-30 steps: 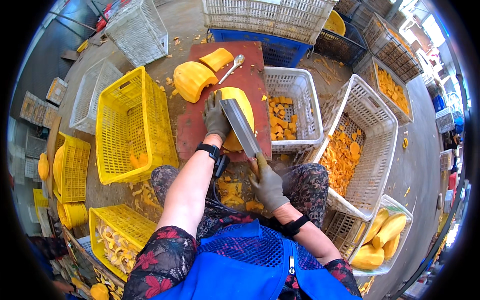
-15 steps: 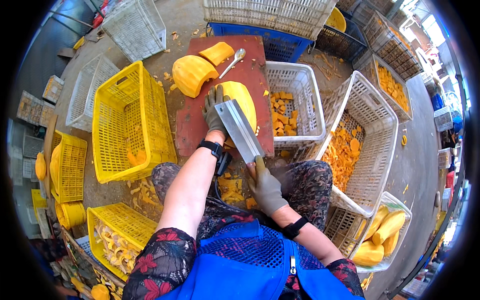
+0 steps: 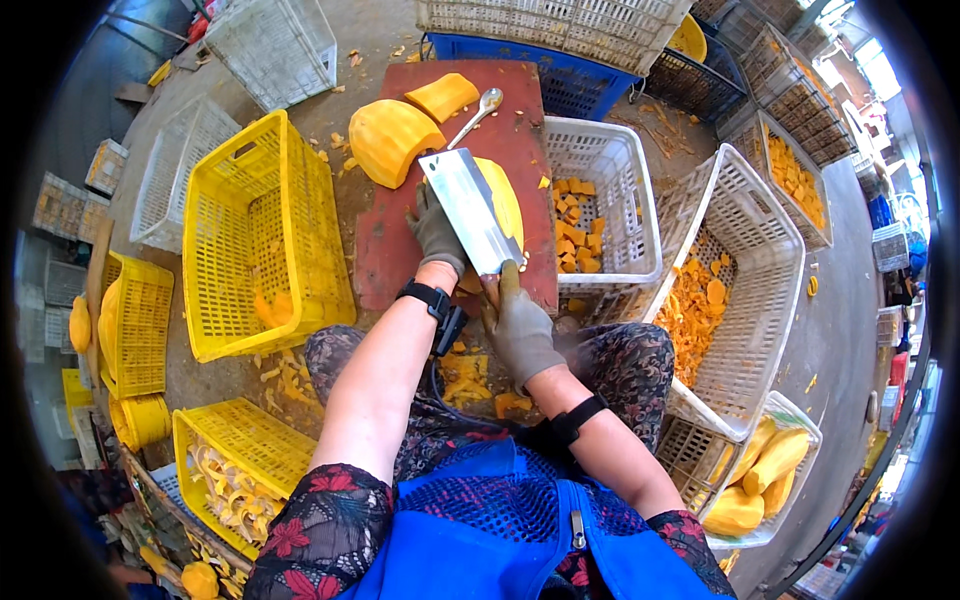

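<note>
My right hand [image 3: 522, 330], in a grey-green glove, is closed round the handle of a broad cleaver [image 3: 468, 215]. The steel blade lies over a peeled yellow pumpkin piece [image 3: 504, 205] on a reddish board [image 3: 400, 255]. Gloved as well, my left hand [image 3: 436, 235] holds that piece from its left side; the blade partly hides its fingers. Beyond it on the board sit a hollowed pumpkin half [image 3: 392, 142], a cut slab of pumpkin [image 3: 442, 97] and a metal spoon [image 3: 476, 115]. Whether the edge has entered the flesh cannot be seen.
A yellow crate [image 3: 195, 290] stands left of the board. Right of it are a white crate [image 3: 650, 235] with orange cubes and a larger white crate [image 3: 765, 300] with pumpkin scraps. Peelings fill a yellow crate [image 3: 270, 445] at lower left. Whole peeled pumpkins [image 3: 777, 458] lie lower right.
The cleaver has moved up and to the left, its blade now more over the pumpkin piece and my left fingers. My right hand has risen with it.
</note>
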`<act>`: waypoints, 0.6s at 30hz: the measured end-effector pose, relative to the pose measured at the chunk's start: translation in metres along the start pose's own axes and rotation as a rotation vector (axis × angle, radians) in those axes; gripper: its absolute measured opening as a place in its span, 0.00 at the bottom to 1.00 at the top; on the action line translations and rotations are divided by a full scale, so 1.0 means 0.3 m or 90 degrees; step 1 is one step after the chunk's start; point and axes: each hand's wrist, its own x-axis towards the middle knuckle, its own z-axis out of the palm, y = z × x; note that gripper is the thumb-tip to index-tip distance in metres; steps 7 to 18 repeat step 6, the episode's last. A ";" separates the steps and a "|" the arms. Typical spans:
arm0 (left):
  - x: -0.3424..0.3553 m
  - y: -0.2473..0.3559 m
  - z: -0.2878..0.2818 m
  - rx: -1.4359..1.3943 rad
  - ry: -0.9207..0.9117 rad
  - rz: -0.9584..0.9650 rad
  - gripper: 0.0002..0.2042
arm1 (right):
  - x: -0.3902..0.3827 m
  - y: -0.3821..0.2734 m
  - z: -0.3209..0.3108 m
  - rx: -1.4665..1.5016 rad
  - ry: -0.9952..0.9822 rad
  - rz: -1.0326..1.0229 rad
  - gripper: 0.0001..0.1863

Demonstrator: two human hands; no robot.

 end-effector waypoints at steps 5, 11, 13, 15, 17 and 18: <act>-0.023 0.092 -0.058 0.048 0.039 -0.016 0.37 | 0.075 -0.048 -0.079 0.042 -0.052 0.006 0.25; -0.012 0.071 -0.040 0.064 0.035 -0.013 0.38 | 0.101 -0.077 -0.100 0.036 -0.089 0.022 0.32; -0.012 0.071 -0.040 0.064 0.035 -0.013 0.38 | 0.101 -0.077 -0.100 0.036 -0.089 0.022 0.32; -0.012 0.071 -0.040 0.064 0.035 -0.013 0.38 | 0.101 -0.077 -0.100 0.036 -0.089 0.022 0.32; -0.012 0.071 -0.040 0.064 0.035 -0.013 0.38 | 0.101 -0.077 -0.100 0.036 -0.089 0.022 0.32; -0.012 0.071 -0.040 0.064 0.035 -0.013 0.38 | 0.101 -0.077 -0.100 0.036 -0.089 0.022 0.32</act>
